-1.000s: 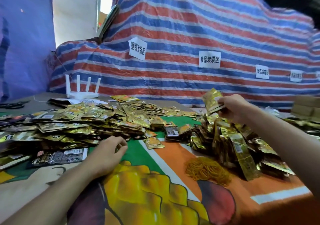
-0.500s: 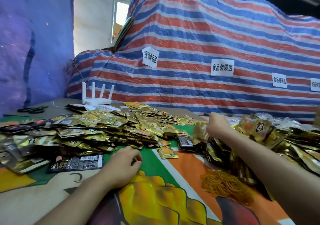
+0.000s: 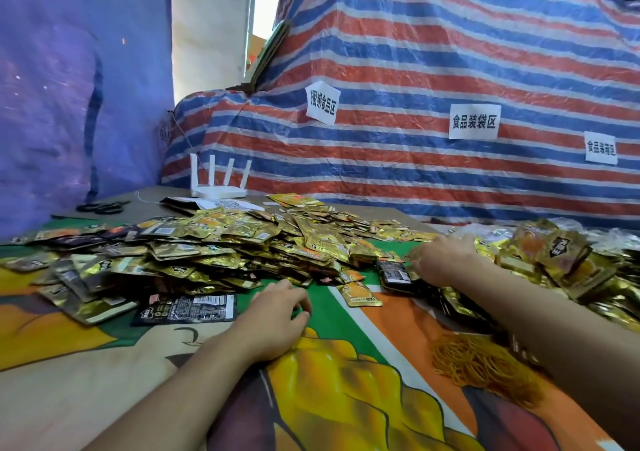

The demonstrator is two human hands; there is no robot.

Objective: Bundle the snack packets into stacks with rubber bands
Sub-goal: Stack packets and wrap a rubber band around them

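1. Since a second ago my right hand has dropped among the snack packets; blurred, I cannot tell its grip.
2. My left hand rests loosely curled, empty, on the cloth.
3. Packets lie flat mid-table, long axes every which way; I'd square several to one heading before reaching for the rubber bands.

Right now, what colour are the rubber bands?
The rubber bands are orange-yellow; the head view shows them.

The left arm and right arm are bare from the view's edge to the wrist. The left grip is a bare hand; the right grip, bare too, shows blurred.
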